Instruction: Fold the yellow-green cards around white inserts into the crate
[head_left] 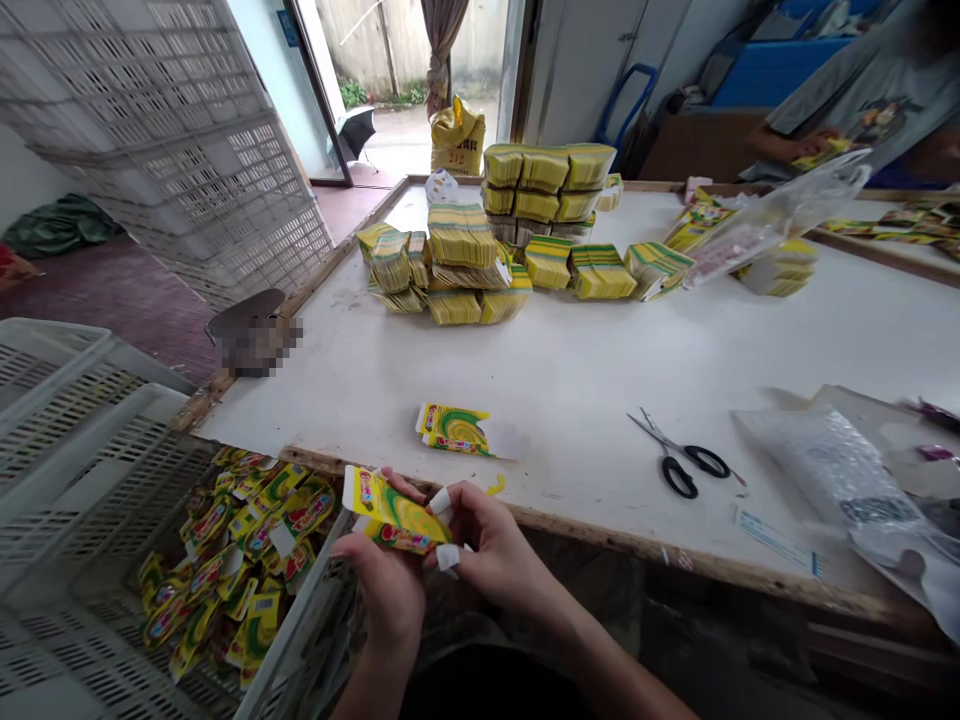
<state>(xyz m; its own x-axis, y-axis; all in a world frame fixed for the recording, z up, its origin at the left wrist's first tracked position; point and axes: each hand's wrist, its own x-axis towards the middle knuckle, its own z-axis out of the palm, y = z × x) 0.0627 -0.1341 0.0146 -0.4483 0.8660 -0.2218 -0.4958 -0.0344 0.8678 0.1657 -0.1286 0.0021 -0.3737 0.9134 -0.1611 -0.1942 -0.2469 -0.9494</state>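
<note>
A small yellow carton (401,515) with a green swirl and red lettering is held between my two hands, just off the table's front edge. My left hand (386,585) cradles it from below and behind, thumb along its near side. At its right end, my right hand (480,535) grips with thumb and fingertips, which carry white tape. White flaps stick out at the carton's left end. Beyond my hands a flattened carton (461,430) of the same print lies on the white table (540,370). A yellow scrap (496,485) is next to it.
Black-handled scissors (679,465) and a clear plastic bag (847,470) lie to the right. Bundled cartons (461,235) are stacked at the back. A white crate (300,620) of yellow cartons (240,560) stands lower left. A co-worker (855,115) is at far right.
</note>
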